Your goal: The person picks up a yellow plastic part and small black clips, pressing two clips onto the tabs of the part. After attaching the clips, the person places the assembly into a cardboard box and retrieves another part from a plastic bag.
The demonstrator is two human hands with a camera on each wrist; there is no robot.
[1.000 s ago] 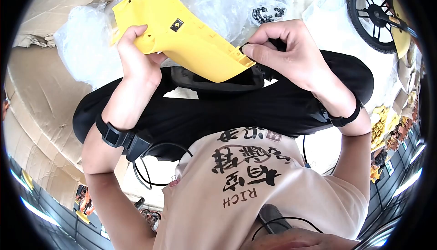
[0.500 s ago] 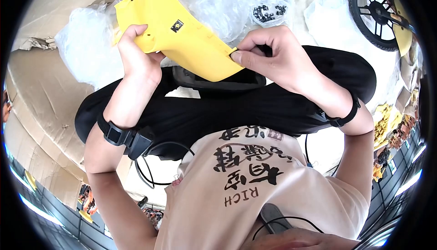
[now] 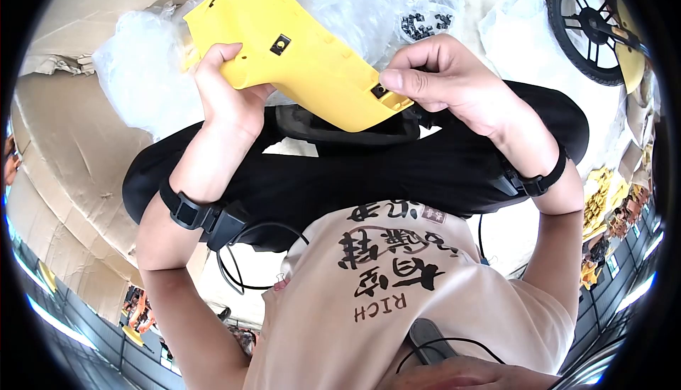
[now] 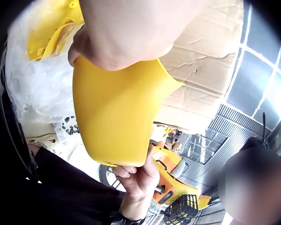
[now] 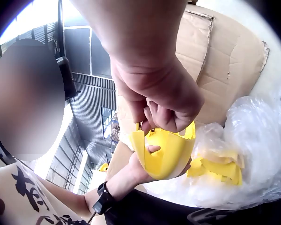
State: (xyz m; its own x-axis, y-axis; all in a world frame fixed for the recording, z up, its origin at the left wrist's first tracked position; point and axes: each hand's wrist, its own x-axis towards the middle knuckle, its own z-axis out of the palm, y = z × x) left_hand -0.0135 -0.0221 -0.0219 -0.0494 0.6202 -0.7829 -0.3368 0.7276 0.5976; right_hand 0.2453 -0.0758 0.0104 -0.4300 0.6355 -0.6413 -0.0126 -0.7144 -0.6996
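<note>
The yellow plastic panel (image 3: 305,63) is held up over the lap. The left hand (image 3: 227,95) has its fingers (image 3: 225,55) wrapped round the panel's wide end. The right hand (image 3: 443,81) pinches the narrow end, thumb beside a small black piece (image 3: 379,92) there. One black square insert (image 3: 281,45) already sits mid-panel. By my reckoning the end piece is the one in hand, though I can't tell if it is fully home. Under the panel lies a black moulded part (image 3: 340,131). Beyond the panel are clear plastic wrap (image 3: 135,85) and a bag of small black parts (image 3: 425,24), and well off to the right of it a spoked wheel (image 3: 589,24). Nothing blocks the hands.
</note>
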